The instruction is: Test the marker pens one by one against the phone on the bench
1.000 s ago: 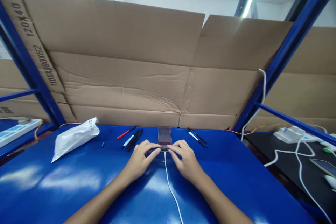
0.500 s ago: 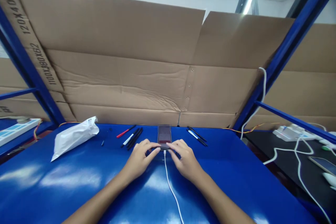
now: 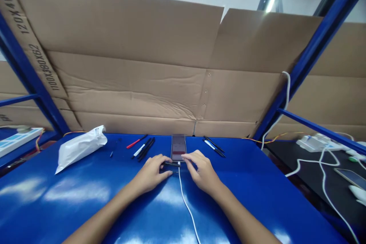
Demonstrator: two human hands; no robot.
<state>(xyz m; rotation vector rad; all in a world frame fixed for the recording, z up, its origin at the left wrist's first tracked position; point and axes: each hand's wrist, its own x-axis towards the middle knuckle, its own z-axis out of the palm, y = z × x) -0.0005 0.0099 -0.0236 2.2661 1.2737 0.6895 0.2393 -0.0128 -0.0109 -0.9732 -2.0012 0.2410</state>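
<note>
A slim black pen (image 3: 171,164) lies level in front of the phone, its left part within the fingers of my left hand (image 3: 150,173). The thumb of that hand is lowered away from the index finger, beneath the pen. My right hand (image 3: 201,171) is closed in a pinch by the pen's right end; whatever its fingertips hold is too small to make out. Just behind both hands is a phone (image 3: 178,145) with a dark screen. A white cable (image 3: 185,204) runs from its lower edge toward me, between my forearms.
Left of the phone lie a red pen (image 3: 135,142) and several black and white pens (image 3: 145,149). More pens (image 3: 214,146) lie to its right. A white plastic bag (image 3: 81,149) rests at the left. Cardboard (image 3: 137,84) closes off the back of the blue table (image 3: 85,206).
My left thumb has dropped away from the pen, which shows more plainly. The right fingertips have come up slightly and off the pen's right end. The view has shifted a little.
</note>
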